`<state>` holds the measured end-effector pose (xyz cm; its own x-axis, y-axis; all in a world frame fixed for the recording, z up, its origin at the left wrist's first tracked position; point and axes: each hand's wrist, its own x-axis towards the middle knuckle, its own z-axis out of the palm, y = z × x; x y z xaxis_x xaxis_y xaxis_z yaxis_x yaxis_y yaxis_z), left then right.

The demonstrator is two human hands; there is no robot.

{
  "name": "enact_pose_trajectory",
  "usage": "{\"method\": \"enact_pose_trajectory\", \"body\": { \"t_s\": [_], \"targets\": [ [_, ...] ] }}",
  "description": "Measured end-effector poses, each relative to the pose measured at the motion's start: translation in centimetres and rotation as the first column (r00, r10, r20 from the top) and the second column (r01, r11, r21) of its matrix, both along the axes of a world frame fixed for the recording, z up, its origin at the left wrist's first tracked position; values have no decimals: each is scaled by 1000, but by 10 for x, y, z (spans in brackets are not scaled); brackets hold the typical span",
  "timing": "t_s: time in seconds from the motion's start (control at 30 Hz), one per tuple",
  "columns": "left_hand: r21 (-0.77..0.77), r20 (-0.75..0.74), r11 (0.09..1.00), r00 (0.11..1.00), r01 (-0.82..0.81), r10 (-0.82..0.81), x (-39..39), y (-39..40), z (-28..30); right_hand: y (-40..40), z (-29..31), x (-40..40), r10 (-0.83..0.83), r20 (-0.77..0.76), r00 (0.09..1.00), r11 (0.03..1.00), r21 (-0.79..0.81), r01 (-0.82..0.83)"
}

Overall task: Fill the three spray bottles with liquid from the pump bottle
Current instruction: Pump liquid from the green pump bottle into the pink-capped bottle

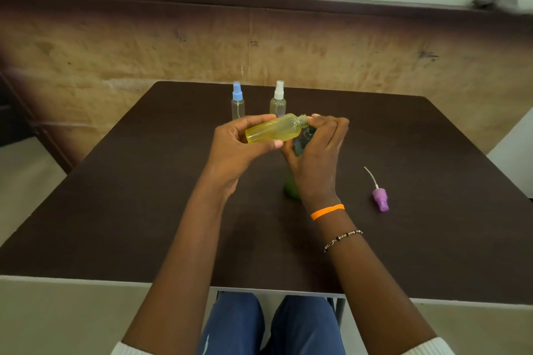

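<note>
My left hand [239, 144] grips an uncapped spray bottle [274, 131] full of yellow-green liquid and holds it nearly level, its open neck pointing right. My right hand [315, 153] is curled over the dark pump head [302, 140] of the green pump bottle [291, 189], most of which is hidden behind that hand. The bottle's neck lies against the pump nozzle. At the back of the table stand two capped spray bottles, one with a blue sprayer [238, 101] and one with a white sprayer [278, 99]. A purple sprayer cap [380, 197] with its dip tube lies on the right.
The dark brown table [144, 196] stands against a worn tan wall. Its near edge runs above my knees. Pale floor shows on the left and right sides.
</note>
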<state>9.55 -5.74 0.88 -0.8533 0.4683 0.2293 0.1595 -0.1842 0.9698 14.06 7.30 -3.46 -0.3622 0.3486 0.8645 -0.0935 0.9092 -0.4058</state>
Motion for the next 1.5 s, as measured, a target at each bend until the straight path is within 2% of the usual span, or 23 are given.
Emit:
{"method": "enact_pose_trajectory", "body": {
  "t_s": [0.3,0.5,0.8,1.03,1.33,1.5],
  "targets": [
    [-15,4,1000,1000,3,-3,1,1,2,2,-5,2,43,-3,999,995,85,-42],
    [-18,-6,1000,1000,11,-12,-1,-2,2,2,-2,0,40,-34,999,999,25,-39],
    [-28,-16,1000,1000,3,-3,-1,-1,3,4,-7,6,-3,50,999,985,174,-6],
    [-51,-29,999,1000,-3,2,-1,-4,3,2,-3,2,-23,19,1000,994,110,21],
    [-52,-20,999,1000,-14,13,-2,-3,5,3,-5,4,-10,48,999,986,168,2],
    [-56,-19,998,1000,-11,10,-2,-4,5,2,-3,1,4,5,1000,994,105,-4]
  ]
}}
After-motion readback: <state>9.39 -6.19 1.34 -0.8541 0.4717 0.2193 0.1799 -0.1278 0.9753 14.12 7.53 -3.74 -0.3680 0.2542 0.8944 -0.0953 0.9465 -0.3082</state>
